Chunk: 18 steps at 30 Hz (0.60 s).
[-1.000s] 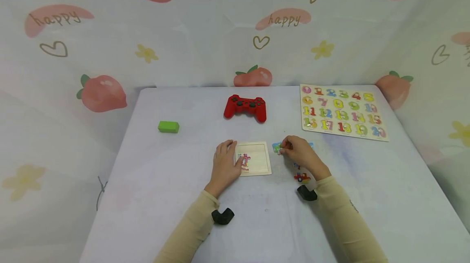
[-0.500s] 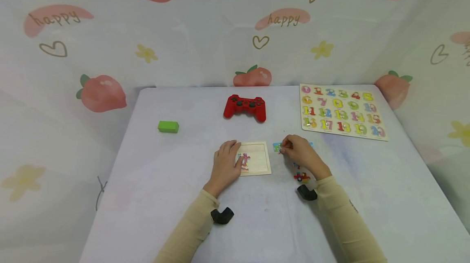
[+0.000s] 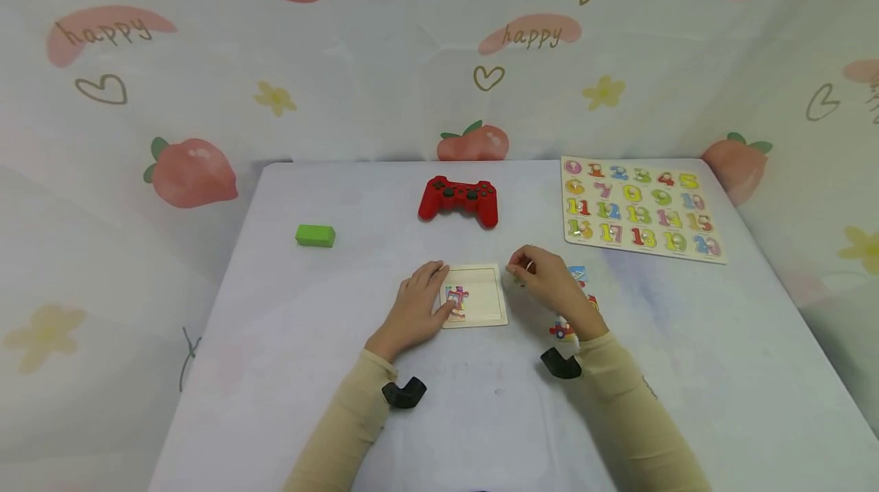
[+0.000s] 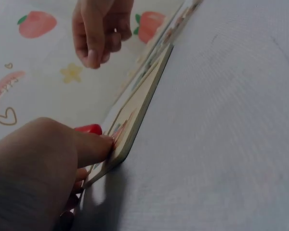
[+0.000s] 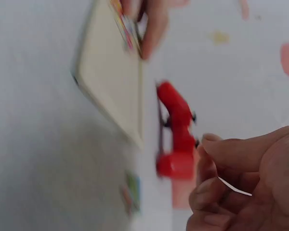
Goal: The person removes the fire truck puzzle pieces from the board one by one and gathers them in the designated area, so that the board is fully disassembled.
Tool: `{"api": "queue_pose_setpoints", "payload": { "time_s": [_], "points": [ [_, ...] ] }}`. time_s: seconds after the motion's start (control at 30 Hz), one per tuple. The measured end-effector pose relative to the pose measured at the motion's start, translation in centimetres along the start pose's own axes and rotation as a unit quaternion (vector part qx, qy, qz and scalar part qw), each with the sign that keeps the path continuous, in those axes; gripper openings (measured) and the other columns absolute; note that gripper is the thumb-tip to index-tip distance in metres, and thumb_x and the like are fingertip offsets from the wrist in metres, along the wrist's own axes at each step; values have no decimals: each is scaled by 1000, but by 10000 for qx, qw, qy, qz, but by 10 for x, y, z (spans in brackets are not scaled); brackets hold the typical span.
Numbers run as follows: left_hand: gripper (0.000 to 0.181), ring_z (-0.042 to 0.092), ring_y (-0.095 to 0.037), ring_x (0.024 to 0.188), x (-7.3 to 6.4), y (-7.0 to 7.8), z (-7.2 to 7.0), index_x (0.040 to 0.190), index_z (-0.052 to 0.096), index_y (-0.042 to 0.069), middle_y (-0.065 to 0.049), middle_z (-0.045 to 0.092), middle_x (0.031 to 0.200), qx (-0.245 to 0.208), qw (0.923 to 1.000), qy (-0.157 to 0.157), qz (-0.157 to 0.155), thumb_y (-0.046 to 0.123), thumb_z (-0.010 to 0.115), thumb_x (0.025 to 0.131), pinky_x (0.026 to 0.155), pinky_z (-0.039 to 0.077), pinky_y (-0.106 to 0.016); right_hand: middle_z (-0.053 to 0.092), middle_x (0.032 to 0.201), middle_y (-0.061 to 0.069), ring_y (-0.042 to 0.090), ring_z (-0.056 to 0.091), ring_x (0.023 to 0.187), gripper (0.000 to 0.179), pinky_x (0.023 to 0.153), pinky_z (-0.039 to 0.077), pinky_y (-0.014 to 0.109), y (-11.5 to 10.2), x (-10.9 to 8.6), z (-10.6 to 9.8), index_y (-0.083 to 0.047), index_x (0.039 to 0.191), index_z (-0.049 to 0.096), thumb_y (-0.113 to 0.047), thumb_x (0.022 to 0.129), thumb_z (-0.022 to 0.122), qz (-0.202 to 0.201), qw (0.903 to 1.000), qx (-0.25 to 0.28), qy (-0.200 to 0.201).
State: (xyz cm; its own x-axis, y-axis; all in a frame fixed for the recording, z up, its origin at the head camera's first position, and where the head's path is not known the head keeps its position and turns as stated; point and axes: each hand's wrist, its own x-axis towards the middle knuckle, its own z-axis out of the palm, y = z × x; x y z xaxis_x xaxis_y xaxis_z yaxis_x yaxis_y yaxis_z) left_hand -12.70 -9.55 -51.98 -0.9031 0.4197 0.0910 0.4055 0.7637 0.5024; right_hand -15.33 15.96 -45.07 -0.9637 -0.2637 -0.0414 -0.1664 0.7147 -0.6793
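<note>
In the head view, my left hand rests along the left side of a square wooden puzzle tray, fingertips at its far left corner. The left thumb presses on a pink and purple puzzle piece inside the tray. My right hand hovers just right of the tray, thumb and index finger drawn together; nothing shows between them in the right wrist view. A green and blue piece lies on the table below it. More pieces sit near my right wrist, including a red tractor piece, partly covered.
Behind the tray lies a red game controller. A green block is at the left. A number puzzle board lies at the back right, near the printed cloth backdrop.
My right hand has lifted and moved left toward the tray, uncovering a blue piece behind it. My left wrist has shifted slightly left and down, while the hand stays on the tray.
</note>
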Motion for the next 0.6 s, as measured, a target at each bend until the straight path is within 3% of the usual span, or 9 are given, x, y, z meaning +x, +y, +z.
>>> {"api": "queue_pose_setpoints", "payload": {
  "time_s": [0.13,0.3,0.47,0.6],
  "points": [
    [72,24,-26,142,0,-2,-1,149,33,7,-9,31,152,73,9998,-179,51,48,51,93,105,30,-51,60,82,3,14,51,70,9,62,44,27,-8,3,24,-6,95,63,-13,91,65,-454,9980,-42,-430],
    [79,23,-26,142,-1,-1,-4,149,31,6,-10,29,153,-18,9996,-270,50,53,53,90,105,28,-52,58,81,2,13,51,73,16,67,45,27,-16,5,46,-6,101,63,-12,88,69,-636,9942,-253,-827],
    [80,23,-27,142,-1,-1,-5,149,32,5,-11,30,153,11,9995,-289,107,52,57,89,105,29,-52,57,82,1,14,52,77,24,71,45,30,-22,7,60,-7,106,63,-13,85,72,-880,9910,-563,-839],
    [80,24,-28,142,-1,-2,-6,148,33,5,-11,30,152,-118,9996,-246,113,51,59,88,104,29,-51,58,83,2,15,53,78,21,72,45,31,-26,8,66,-8,103,63,-12,85,72,-749,9927,-562,-763]
  ]
}}
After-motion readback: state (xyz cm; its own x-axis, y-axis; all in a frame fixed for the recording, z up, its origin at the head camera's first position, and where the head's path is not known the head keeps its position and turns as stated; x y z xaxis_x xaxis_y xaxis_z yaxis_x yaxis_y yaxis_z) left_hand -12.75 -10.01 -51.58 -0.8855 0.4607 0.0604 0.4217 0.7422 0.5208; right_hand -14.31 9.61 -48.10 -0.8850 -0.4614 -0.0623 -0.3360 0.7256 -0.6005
